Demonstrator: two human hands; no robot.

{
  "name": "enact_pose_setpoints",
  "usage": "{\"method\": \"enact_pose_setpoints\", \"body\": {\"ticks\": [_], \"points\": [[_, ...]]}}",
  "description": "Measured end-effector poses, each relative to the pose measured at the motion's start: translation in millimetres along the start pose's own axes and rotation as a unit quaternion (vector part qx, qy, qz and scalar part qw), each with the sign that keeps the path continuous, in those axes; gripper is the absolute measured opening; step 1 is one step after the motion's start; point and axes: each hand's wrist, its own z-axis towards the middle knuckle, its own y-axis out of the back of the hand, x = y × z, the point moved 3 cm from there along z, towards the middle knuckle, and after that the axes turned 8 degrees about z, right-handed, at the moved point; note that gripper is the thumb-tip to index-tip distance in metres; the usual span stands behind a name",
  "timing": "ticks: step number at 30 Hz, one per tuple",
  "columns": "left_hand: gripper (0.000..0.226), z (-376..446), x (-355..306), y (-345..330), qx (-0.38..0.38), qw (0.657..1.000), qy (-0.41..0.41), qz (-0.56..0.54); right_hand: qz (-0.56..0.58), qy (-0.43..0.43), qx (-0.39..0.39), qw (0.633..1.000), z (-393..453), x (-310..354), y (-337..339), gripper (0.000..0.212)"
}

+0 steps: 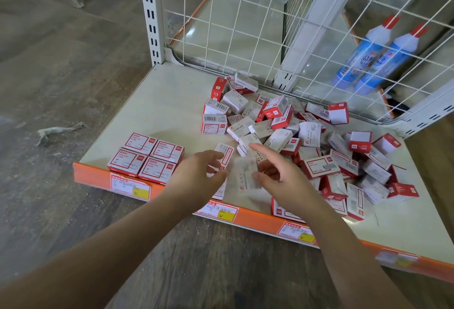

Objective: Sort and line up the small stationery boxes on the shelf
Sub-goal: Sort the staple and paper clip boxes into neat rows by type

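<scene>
Both hands, left [201, 172] and right [272, 173], pinching a blurred small box [245, 173] above the shelf [157, 102]; probably light, stiff card, best held by flat sides.

place: shop | signs: shelf [157, 102] edged with price tags [129, 185], wire grid back [221, 21], boxed stationery [282, 134]

two blue-and-white bottles with red caps [375, 55] lean side by side behind the white wire grid panel [221, 14] at the right. yellow-and-white price labels [130, 186] sit along the orange front strip [258, 220]. crumpled scraps [56, 132] lie on the grey wood-look floor [61, 63].
</scene>
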Motion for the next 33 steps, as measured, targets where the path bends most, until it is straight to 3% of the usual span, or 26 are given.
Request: {"method": "enact_pose_setpoints", "body": {"ticks": [8, 12, 17, 20, 25, 33], "points": [[0.03, -6.2, -7.1, -11.8, 0.067, 0.997, 0.024, -0.027, 0.13, -0.012, -0.14, 0.982, 7.1, -1.9, -3.3, 0.029], [0.032, -7.7, -12.6, -13.1, 0.061, 0.994, 0.035, -0.087, 0.211, -0.037, -0.166, 0.963, 7.8, -3.6, -12.5, 0.025], [0.029, -7.3, -11.8, -8.5, 0.046, 0.983, 0.039, -0.174, 0.212, -0.037, -0.194, 0.957, 5.7, -2.7, -10.0, 0.012], [0.029, -7.7, -11.7, -3.6, 0.016, 0.976, 0.037, -0.213, 0.214, -0.038, -0.188, 0.958, 5.3, -3.0, -8.3, 0.017], [0.027, -5.4, -8.7, 2.6, -0.038, 0.974, 0.035, -0.223, 0.216, 0.0, -0.125, 0.968, -0.1, 4.2, -8.8, 0.043], [0.028, -3.8, 0.4, 7.3, -0.069, 0.984, 0.035, -0.163, 0.124, 0.022, -0.081, 0.989, -0.2, 2.1, -10.6, 0.05]]}}
